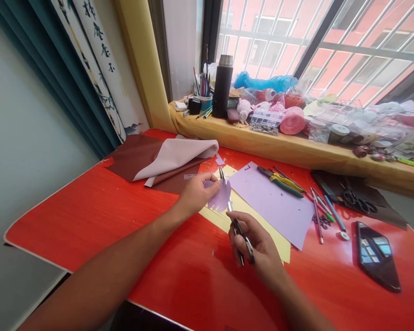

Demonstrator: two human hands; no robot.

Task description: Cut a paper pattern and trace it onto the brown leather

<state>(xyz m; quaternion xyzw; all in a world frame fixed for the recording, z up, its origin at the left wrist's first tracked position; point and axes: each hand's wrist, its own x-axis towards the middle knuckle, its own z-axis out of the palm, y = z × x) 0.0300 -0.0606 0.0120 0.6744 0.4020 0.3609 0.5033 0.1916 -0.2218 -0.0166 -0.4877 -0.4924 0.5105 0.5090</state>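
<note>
My left hand [200, 189] pinches a small piece of purple paper [219, 198] with a notched lower edge. Fingers of my right hand [257, 241] are wrapped round the handles of a pair of scissors [232, 212]. The blades point away from me and up, parted, at the right edge of the paper piece. Beneath both hands lie yellow sheets [258, 226], and a larger purple sheet [274, 197] rests partly over them to the right.
Brown and pale pink sheets [179, 156] lie folded at the back left. On the right are pliers [279, 181], pencils [318, 216], black scissors [355, 197] and a phone [377, 255]. A black flask [222, 87] and craft supplies line the windowsill [234, 132].
</note>
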